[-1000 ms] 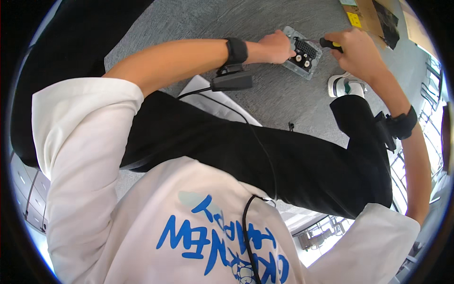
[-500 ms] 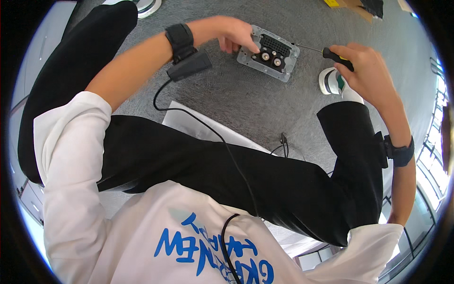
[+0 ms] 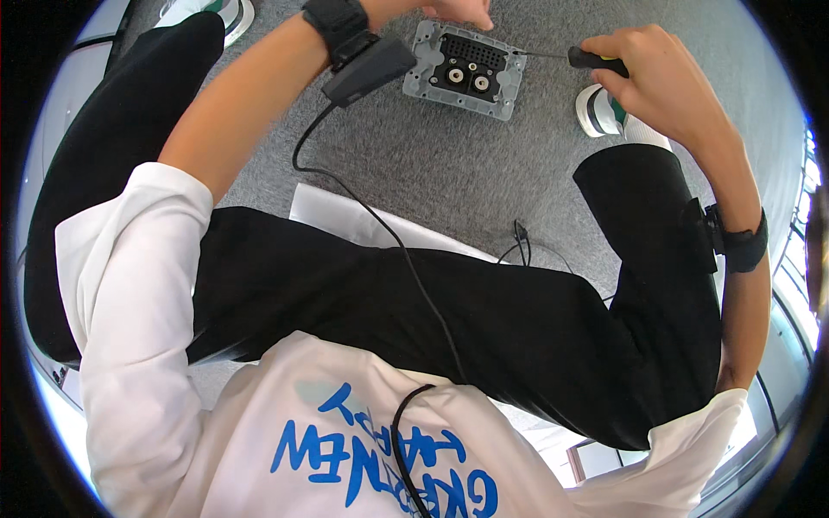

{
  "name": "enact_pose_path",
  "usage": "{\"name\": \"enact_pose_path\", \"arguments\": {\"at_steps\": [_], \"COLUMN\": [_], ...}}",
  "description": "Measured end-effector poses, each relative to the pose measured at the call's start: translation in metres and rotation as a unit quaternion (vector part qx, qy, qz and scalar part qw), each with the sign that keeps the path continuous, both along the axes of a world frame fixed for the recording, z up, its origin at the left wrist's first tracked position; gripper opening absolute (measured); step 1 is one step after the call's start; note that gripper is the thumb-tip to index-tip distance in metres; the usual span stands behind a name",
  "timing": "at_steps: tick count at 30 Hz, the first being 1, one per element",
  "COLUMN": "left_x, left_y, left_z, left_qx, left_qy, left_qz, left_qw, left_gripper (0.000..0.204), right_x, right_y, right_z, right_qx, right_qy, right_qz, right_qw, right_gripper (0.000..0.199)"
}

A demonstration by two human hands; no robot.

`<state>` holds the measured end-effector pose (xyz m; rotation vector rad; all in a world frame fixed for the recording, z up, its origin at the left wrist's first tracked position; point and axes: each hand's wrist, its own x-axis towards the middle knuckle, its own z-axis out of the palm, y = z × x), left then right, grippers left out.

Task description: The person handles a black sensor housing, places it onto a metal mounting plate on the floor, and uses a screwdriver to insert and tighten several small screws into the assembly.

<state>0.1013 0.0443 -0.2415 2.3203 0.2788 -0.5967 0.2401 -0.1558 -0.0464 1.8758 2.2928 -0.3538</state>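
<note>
- A person sits on a grey carpet [image 3: 432,173], seen from above, both arms stretched forward over black trousers.
- Between the hands lies a grey rectangular socket plate [image 3: 466,69], flat on the carpet, with a dark grille and two round sockets in its face.
- The left hand [image 3: 453,10] is at the plate's far edge, mostly cut off by the picture's rim — I cannot tell whether it grips or only touches.
- The right hand [image 3: 661,73] is just right of the plate, clenched around a screwdriver [image 3: 561,57] with a dark handle; the thin shaft points left and its tip meets the plate's near-right corner.
- A black band with a small box [image 3: 367,69] sits on the left wrist, a cable trailing back toward the body.
</note>
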Motion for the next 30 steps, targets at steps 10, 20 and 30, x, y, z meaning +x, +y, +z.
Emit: {"name": "enact_pose_path", "arguments": {"at_steps": [10,20,30], "left_x": [-0.001,-0.004,-0.004], "left_y": [-0.030,-0.030,-0.031], "left_z": [0.021,0.024,0.021], "left_qx": [0.000,0.000,0.014], "left_qy": [-0.005,0.008,0.001], "left_qz": [0.003,-0.012,-0.025], "left_qw": [1.000,1.000,1.000], "left_gripper": [0.037,0.036,0.037], "right_x": [-0.023,-0.017,-0.011], "right_y": [0.016,0.013,0.011], "right_z": [0.000,-0.004,-0.012], "right_qx": [-0.044,-0.046,-0.030], "right_qy": [-0.023,-0.031,-0.012], "right_qz": [-0.036,-0.032,0.005], "right_qw": [0.998,0.998,0.999], "right_gripper": [0.028,0.029,0.027]}}
